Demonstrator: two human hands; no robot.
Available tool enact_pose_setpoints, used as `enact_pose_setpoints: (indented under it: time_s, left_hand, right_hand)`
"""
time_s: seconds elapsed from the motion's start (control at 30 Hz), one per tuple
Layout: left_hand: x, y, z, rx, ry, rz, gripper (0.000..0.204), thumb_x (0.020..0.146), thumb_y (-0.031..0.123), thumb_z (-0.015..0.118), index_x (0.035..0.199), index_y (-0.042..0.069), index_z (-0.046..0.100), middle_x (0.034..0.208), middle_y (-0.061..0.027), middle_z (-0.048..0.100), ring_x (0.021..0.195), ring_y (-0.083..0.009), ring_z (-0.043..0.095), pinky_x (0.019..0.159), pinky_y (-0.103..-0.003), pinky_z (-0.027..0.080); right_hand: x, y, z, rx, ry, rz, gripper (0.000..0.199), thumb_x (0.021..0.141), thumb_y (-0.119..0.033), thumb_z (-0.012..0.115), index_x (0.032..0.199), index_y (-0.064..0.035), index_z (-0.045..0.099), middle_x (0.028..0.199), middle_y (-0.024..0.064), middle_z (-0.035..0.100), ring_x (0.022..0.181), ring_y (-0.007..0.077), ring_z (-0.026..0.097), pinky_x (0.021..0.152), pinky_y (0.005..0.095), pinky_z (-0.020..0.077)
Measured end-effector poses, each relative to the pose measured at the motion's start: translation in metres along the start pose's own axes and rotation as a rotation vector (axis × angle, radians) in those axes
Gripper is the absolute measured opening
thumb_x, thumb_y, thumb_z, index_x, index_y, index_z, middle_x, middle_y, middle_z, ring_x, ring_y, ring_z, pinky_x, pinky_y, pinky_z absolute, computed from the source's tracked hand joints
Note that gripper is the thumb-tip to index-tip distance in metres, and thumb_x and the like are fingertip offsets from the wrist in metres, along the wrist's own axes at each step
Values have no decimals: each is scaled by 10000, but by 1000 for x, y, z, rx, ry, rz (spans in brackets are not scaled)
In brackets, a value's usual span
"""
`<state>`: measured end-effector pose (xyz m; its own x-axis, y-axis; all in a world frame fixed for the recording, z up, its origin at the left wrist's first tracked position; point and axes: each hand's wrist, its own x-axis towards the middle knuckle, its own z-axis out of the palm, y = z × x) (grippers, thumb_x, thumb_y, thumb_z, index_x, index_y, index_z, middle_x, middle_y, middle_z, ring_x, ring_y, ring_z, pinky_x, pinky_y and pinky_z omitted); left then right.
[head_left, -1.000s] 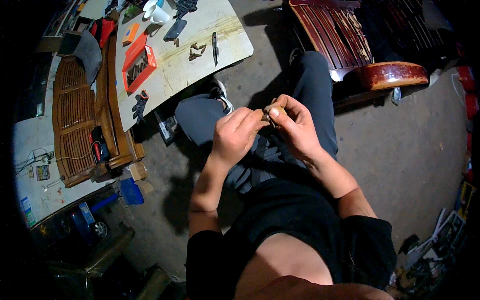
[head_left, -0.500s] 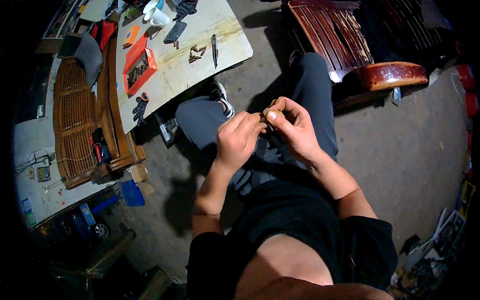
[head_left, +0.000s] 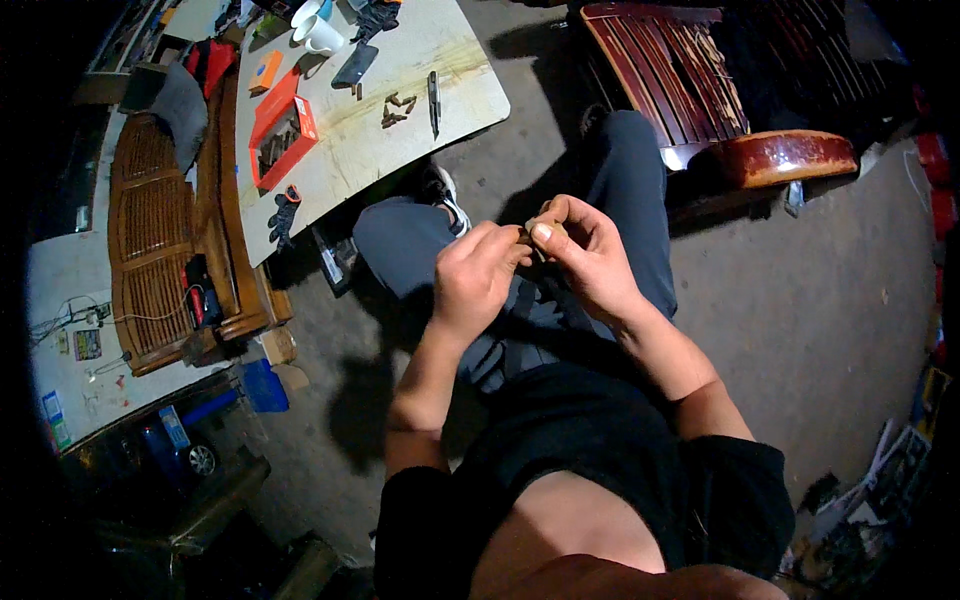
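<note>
Above my lap, my left hand [head_left: 474, 268] and my right hand [head_left: 592, 252] meet, fingertips close together. Both are closed in a pinch around a small brown piece [head_left: 530, 241], mostly covered by the fingers, so its exact kind does not show. The right thumb presses on its near side. On the white table [head_left: 425, 45] ahead and to the left lie several similar short brown pieces [head_left: 397, 110], beside a dark slim utility knife [head_left: 434, 102]. More brown pieces fill an open orange box [head_left: 292, 160].
A dark phone [head_left: 355, 66], white mugs [head_left: 324, 38], black gloves [head_left: 284, 215] and a smaller orange box [head_left: 264, 72] share the table. Right of my knee stands a worn slatted wooden seat [head_left: 690, 80]. A wooden backrest [head_left: 150, 230] lies at the left, near a blue dustpan [head_left: 264, 386].
The view has shifted very slightly. Both hands stay together at the same place with almost the same grip on the small brown piece.
</note>
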<state>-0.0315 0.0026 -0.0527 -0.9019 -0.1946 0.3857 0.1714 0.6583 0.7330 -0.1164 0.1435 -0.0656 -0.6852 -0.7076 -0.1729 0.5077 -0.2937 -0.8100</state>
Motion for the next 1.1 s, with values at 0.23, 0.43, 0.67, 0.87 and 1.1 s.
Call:
enact_pose_setpoints:
  time_s: [0.23, 0.43, 0.67, 0.87, 1.1]
  left_hand:
    - [2, -2, 2, -7, 32, 51, 124, 777, -22, 676, 890, -7, 626, 735, -119, 600, 627, -267, 609, 549, -332, 489]
    - [4, -6, -1, 64, 26, 127, 104, 795, -42, 653, 893, -37, 619, 716, -122, 585, 598, -212, 610, 530, -288, 485]
    - [3, -10, 1, 25, 16, 90, 95, 788, -45, 652, 876, -34, 618, 713, -124, 587, 595, -248, 604, 534, -307, 483]
    - [5, -12, -1, 95, 15, 179, 115, 788, -40, 656, 899, -24, 628, 715, -116, 591, 597, -236, 607, 531, -304, 483]
    - [0, -10, 2, 57, -12, 79, 128, 794, 16, 685, 907, 6, 625, 747, -123, 591, 650, -297, 606, 557, -353, 480]
  right_hand:
    - [2, 2, -1, -15, -31, -43, 148, 912, -141, 639, 896, -21, 553, 833, 19, 603, 747, 60, 569, 678, 210, 479]
    - [2, -3, 4, 58, -37, 29, 143, 911, -142, 640, 889, -28, 557, 843, 17, 602, 736, 59, 557, 664, 215, 467]
    - [5, -4, 2, 23, -27, 60, 140, 910, -142, 640, 894, -26, 564, 838, 17, 602, 740, 62, 551, 668, 214, 459]
    - [4, -6, 3, 53, -5, 73, 139, 909, -142, 641, 900, -24, 568, 845, 24, 612, 747, 62, 557, 671, 215, 460]
    - [5, -3, -1, 7, -15, 42, 142, 907, -145, 646, 897, -23, 574, 841, 17, 612, 745, 51, 554, 652, 203, 453]
